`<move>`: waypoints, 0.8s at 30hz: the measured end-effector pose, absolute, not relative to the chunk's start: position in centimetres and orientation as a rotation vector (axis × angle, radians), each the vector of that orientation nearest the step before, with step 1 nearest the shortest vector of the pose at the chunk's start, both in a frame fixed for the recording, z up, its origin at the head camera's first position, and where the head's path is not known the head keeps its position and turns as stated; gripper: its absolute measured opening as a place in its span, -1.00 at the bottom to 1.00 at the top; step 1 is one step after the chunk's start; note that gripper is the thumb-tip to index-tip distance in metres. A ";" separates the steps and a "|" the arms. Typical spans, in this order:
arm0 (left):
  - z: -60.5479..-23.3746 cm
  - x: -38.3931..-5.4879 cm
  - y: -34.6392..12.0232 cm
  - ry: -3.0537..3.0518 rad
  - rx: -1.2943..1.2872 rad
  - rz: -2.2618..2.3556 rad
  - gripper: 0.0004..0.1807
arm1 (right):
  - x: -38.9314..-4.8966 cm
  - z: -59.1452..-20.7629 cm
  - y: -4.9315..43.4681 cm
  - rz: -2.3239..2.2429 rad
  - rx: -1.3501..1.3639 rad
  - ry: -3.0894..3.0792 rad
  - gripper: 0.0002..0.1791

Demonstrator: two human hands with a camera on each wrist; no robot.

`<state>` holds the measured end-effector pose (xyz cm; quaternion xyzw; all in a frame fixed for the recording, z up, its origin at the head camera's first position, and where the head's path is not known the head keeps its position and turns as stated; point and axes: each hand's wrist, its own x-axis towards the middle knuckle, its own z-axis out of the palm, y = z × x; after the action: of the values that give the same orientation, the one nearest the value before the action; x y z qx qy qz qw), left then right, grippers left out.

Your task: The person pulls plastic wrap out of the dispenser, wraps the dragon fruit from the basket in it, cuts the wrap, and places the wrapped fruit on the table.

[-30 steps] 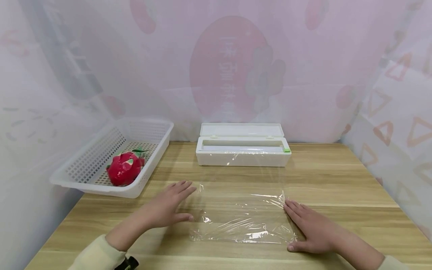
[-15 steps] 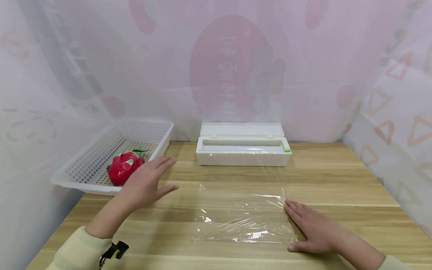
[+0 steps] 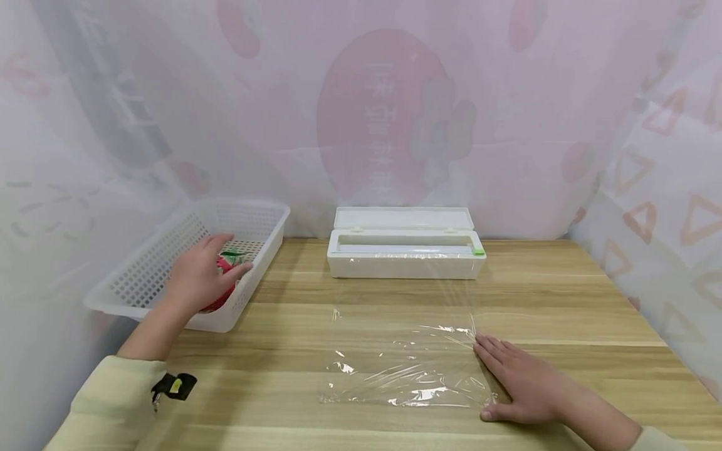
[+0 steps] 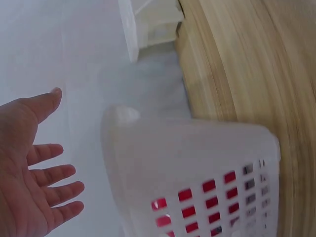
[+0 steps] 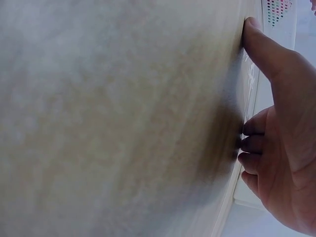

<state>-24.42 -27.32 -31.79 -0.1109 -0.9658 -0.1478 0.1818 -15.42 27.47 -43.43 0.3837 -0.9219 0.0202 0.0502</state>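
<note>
In the head view my left hand (image 3: 197, 275) is over the white plastic basket (image 3: 256, 216), its fingers spread above a red dragon fruit (image 3: 225, 294) that it partly covers. The left wrist view shows that hand with fingers apart and nothing in them, beside the basket's perforated wall (image 4: 197, 148); red shows through the holes. My right hand (image 3: 524, 382) rests on the table with straight fingers, touching the right edge of a sheet of clear plastic wrap (image 3: 395, 357). The sheet runs back to a white wrap dispenser box (image 3: 406, 266) with its lid raised.
The wooden table (image 3: 575, 300) reaches back to a pale printed curtain (image 3: 507, 156), which also hangs along both sides. A small green piece (image 3: 479, 252) sits at the right end of the dispenser's front edge. A black strap (image 3: 175, 386) is on the left wrist.
My left hand has left the wrap's left edge and moved left and back, over the basket and the dragon fruit. The right hand and the wrap have stayed where they were.
</note>
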 end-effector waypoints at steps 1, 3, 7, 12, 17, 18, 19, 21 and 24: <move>-31.8 -24.8 -27.7 -2.742 -0.272 -0.440 -0.23 | -15.4 -43.4 27.5 0.062 1.163 -2.814 0.10; -31.9 -25.4 -28.5 -2.764 -0.189 -0.491 -0.19 | -15.5 -43.5 27.4 0.063 1.152 -2.832 0.10; -32.2 -26.6 -29.8 -2.802 -0.043 -0.584 -0.10 | -15.6 -43.5 27.5 0.051 1.134 -2.855 0.12; -32.4 -27.7 -31.0 -2.900 0.095 -0.632 0.06 | -15.8 -43.5 27.4 0.035 1.141 -2.838 0.12; -32.8 -28.5 -31.8 -3.025 0.199 -0.698 0.22 | -15.9 -43.5 27.4 0.041 1.149 -2.834 0.12; -32.9 -28.6 -31.9 -3.046 0.210 -0.711 0.25 | -15.9 -43.6 27.4 0.044 1.155 -2.832 0.11; -33.0 -28.7 -32.0 -3.066 0.219 -0.717 0.27 | -15.9 -43.6 27.4 0.046 1.160 -2.829 0.11; -33.2 -28.9 -32.2 -3.098 0.240 -0.748 0.28 | -15.9 -43.6 27.4 0.046 1.171 -2.816 0.11; -33.4 -29.2 -32.3 -3.144 0.271 -0.781 0.21 | -16.0 -43.6 27.5 0.040 1.182 -2.801 0.10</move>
<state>-29.22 -32.30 -33.42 0.0833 -0.9657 -0.2399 -0.0549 -15.96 27.53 -43.64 0.3882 -0.9201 0.0131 0.0507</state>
